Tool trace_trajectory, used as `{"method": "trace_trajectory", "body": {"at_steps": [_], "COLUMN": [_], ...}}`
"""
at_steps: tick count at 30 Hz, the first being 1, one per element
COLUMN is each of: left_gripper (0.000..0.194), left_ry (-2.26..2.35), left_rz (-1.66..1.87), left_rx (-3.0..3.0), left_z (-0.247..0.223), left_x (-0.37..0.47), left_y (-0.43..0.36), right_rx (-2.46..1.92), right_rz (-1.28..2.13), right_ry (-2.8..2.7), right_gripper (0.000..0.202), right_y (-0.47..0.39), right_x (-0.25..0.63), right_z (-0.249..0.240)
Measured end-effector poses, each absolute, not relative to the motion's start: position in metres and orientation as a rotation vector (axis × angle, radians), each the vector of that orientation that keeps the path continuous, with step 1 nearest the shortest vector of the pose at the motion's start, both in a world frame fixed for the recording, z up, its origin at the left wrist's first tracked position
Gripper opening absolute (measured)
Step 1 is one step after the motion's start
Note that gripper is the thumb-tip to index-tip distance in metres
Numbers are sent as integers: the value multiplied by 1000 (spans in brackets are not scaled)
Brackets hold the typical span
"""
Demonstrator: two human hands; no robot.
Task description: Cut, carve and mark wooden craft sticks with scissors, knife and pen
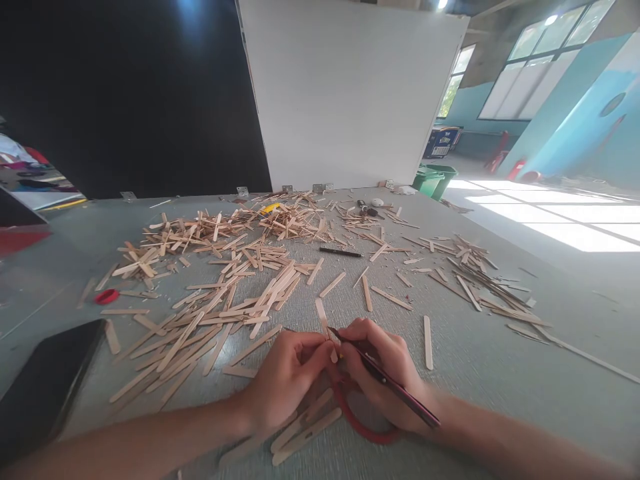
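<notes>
Near the front centre of the table, my left hand pinches a small wooden stick that points up and away. My right hand is closed on a dark, slim knife-like tool, its tip touching the stick beside my left fingertips. Below the two hands lies a red ring-shaped handle, partly hidden by the right hand. Several loose wooden sticks rest under my left wrist, and a single stick lies to the right of my right hand.
A large spread of wooden sticks covers the table's left and middle. A black pen lies beyond my hands, a red ring at the left, and a dark phone-like slab at the left front. Thin strips are scattered at the right.
</notes>
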State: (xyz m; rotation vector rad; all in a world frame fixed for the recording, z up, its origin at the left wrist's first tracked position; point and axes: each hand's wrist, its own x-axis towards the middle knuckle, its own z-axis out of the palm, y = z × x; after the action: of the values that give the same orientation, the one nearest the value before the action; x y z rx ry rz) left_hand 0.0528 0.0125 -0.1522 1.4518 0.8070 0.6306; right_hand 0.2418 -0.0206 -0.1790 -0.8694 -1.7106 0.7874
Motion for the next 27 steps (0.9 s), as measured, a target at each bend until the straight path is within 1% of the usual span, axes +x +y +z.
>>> {"method": "trace_trajectory", "body": {"at_steps": [15,23,27], "left_gripper": [47,49,49], "left_ry": [812,810,800], "left_rz": [651,686,679], "left_rx": [1493,1491,1473], "left_z": [-155,-155,-153], "left_x": [51,52,52], "left_y": [12,12,12], "right_rx": [-869,-890,-898], "right_rz": [920,908,983], "right_ry": [-1678,-1738,-1655], "right_gripper": [5,9,10], "right_y": [-21,-19,-18], "right_x": [243,244,243], "right_z": [-181,-175,-179]}}
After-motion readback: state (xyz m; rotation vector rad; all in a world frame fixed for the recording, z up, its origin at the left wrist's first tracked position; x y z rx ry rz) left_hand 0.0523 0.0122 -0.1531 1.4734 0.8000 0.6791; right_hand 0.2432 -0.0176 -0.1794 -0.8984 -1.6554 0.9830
